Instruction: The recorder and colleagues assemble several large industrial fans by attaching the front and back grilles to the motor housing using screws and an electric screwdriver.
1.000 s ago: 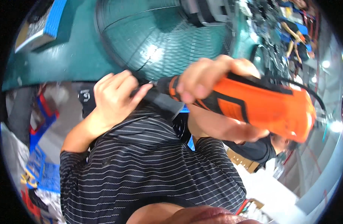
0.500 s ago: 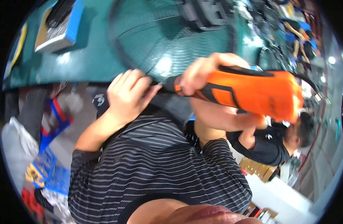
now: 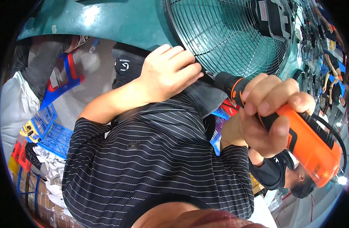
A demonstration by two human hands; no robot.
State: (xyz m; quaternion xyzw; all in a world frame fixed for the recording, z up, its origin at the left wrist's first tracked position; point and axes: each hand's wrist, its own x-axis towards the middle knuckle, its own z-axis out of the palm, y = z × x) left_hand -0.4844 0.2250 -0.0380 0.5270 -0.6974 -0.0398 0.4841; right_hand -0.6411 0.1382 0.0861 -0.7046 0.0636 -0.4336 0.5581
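A round black wire fan guard lies at the edge of the green table, with a dark motor housing at its middle. My left hand is closed, its curled fingers at the near rim of the guard; the thumb is mostly hidden. In my right hand is an orange and black power screwdriver, its body slanting down to the right. The black chuck and thin bit point at the rim, right beside my left fingertips.
The green table runs off to the left. More fan parts stand along the far right, with people beyond. One person in black sits close on my right. Blue crates and a red and blue stool are at lower left.
The fan guard sits further right in the view and is sharper. Both hands and the screwdriver appear further right, and the tool now tilts more steeply down to the right.
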